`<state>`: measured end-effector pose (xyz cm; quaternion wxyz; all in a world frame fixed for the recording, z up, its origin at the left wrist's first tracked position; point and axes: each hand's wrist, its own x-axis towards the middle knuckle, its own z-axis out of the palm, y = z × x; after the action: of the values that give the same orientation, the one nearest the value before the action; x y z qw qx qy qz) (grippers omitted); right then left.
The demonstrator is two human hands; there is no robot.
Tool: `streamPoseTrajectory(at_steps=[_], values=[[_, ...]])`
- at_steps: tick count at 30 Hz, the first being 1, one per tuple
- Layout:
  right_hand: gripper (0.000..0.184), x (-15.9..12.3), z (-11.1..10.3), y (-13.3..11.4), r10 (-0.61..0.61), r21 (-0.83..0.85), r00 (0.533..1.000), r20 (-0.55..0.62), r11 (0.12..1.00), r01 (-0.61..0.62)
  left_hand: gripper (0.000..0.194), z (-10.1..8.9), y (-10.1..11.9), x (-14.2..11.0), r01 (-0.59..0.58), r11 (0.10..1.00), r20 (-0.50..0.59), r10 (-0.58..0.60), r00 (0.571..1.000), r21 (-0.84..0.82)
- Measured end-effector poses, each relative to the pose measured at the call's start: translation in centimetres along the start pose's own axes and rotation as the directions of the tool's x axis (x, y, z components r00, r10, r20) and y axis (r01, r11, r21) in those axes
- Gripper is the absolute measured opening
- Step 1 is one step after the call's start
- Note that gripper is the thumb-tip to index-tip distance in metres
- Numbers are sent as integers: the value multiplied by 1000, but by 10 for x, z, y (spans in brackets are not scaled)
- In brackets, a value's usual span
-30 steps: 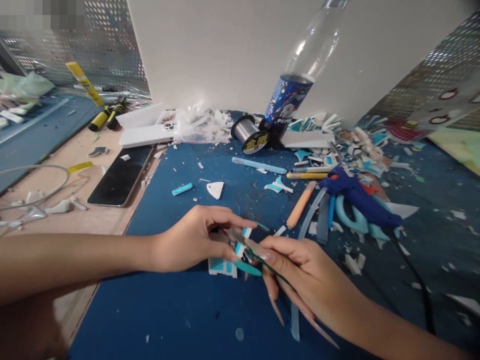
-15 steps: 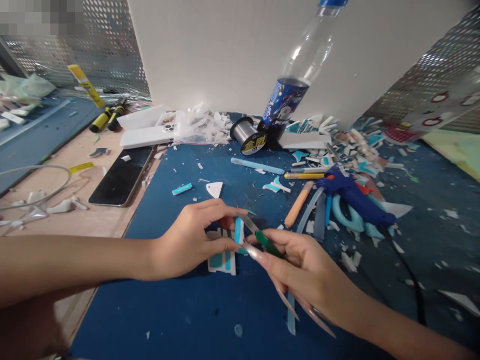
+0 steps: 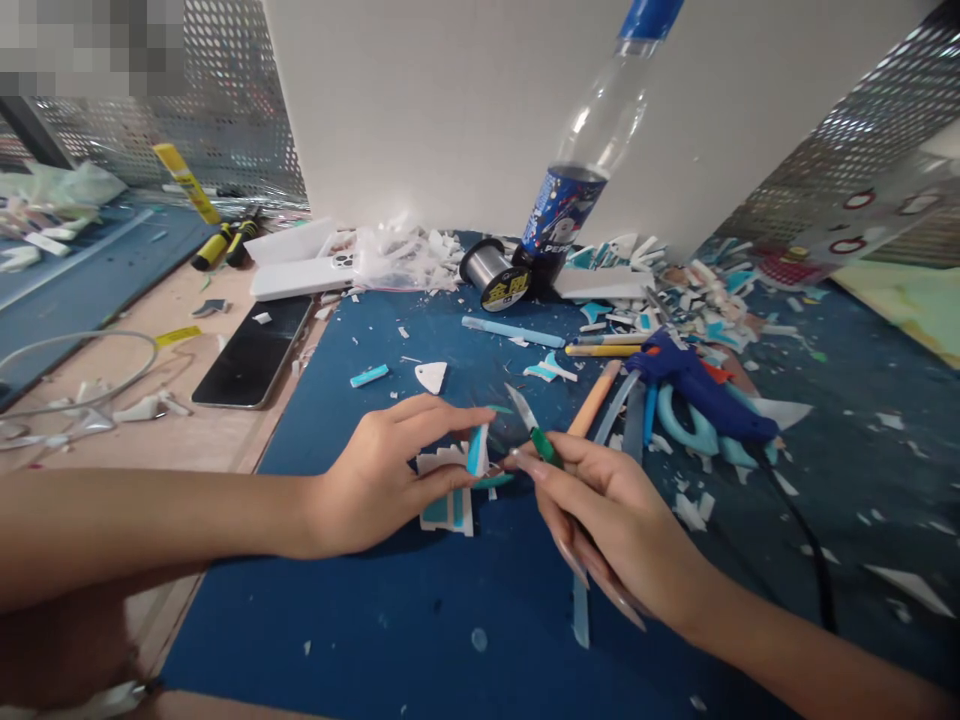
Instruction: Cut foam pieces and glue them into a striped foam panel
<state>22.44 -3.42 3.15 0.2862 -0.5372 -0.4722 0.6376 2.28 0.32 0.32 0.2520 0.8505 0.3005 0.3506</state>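
Note:
Pinched between the thumb and fingers of my left hand point(image 3: 382, 470) is a small white-and-blue foam piece point(image 3: 478, 450), standing on edge above the blue mat point(image 3: 360, 620). My right hand point(image 3: 607, 510) is closed around the green handle of a craft knife point(image 3: 523, 405). Its blade points up and to the left, apart from the foam piece. Under my left fingers lies a larger white foam panel with blue strips point(image 3: 448, 512), partly covered by the hand. Beyond my hands, a white foam bit with a hole point(image 3: 431, 377) and a small blue-and-white strip point(image 3: 369, 376) rest on the mat.
A glue gun point(image 3: 697, 390) with a black cord lies at right, over light-blue-handled scissors point(image 3: 686, 425). A wire spool point(image 3: 493, 275) and a Pepsi bottle point(image 3: 562, 215) stand behind, among foam scraps point(image 3: 690, 290). A phone point(image 3: 251, 355) lies at left.
My right hand has drawn the knife blade away from the foam piece, and the blade now points more steeply upward. My left hand keeps its pinch. The view has shifted slightly.

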Motion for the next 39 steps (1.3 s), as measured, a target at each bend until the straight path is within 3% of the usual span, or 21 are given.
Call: streamPoseTrajectory(at_steps=[3, 7, 13, 18, 21, 25, 29, 33, 39], values=[[26, 0, 0, 0, 17, 58, 999, -38, 998, -15, 35, 0, 2, 0, 48, 998, -7, -48, 999, 38], [27, -1, -1, 1, 9, 92, 1000, 1, 996, -9, 33, 1, 2, 1, 77, 996, -1, -77, 997, 49], [26, -1, -1, 1, 0, 29, 1000, -21, 1000, 0, 34, 0, 0, 3, 58, 998, -2, -58, 998, 31], [26, -2, 1, 1, -18, 99, 996, -83, 995, 26, 33, 0, -2, 3, 11, 999, 10, -11, 1000, 37], [38, -1, -2, 3, -14, 97, 997, -82, 995, 22, 34, -1, -1, 2, -102, 982, 18, 100, 995, 162], [41, 0, -7, 6, -18, 120, 1000, -3, 993, 19, 35, -10, 0, -6, -223, 863, 124, 187, 974, 454], [48, 0, -8, 8, -51, 132, 998, 36, 990, 46, 34, -31, -14, -18, -116, 805, 81, 84, 993, 582], [53, 2, -4, 5, 21, 92, 999, 27, 995, -24, 33, -49, -33, -23, 42, 765, 8, -61, 998, 643], [40, 3, -2, 2, 12, 84, 1000, 14, 996, -14, 37, -54, -43, -19, 114, 765, 78, -210, 975, 633]])
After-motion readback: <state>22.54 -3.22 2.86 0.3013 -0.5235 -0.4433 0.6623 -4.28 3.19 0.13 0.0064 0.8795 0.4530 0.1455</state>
